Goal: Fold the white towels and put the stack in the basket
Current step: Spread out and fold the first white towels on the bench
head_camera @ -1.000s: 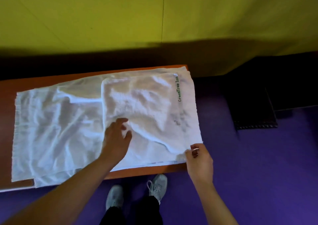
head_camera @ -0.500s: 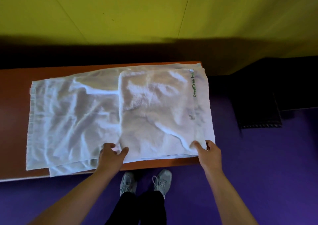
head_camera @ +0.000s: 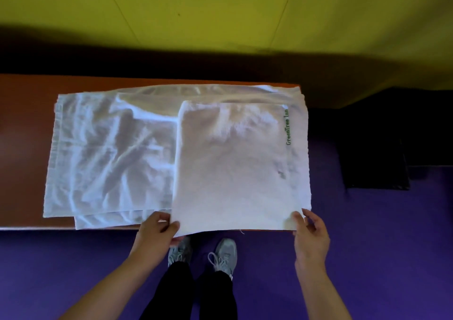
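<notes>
Nearest are the person's grey shoes (head_camera: 221, 254) on the purple floor (head_camera: 367, 246), toes at the front edge of the tabletop (head_camera: 24, 114). Just above them the left hand (head_camera: 157, 232) pinches the near left corner of the top towel (head_camera: 232, 167), thumb on the upper face and fingers tucked under, while the right hand (head_camera: 310, 236) pinches the near right corner the same way. Both corners overhang the front edge, which I judge is why they are held there: the hanging hem gives the fingers room beneath, and a pull on both corners draws the cloth flat, probably ahead of a fold away from the body. This towel lies at the right end of the tabletop, its right side level with the right edge; its long axis seems to run from the front edge to the back, and the green lettering (head_camera: 287, 127) (it reads GreenTree Inn) runs along the right side toward the far right corner. Beneath and to its left, more white towels (head_camera: 107, 153) lie spread and wrinkled, their long axis along the tabletop, left to right. Farther off is a yellow-green wall (head_camera: 220, 13); no basket can be made out.
</notes>
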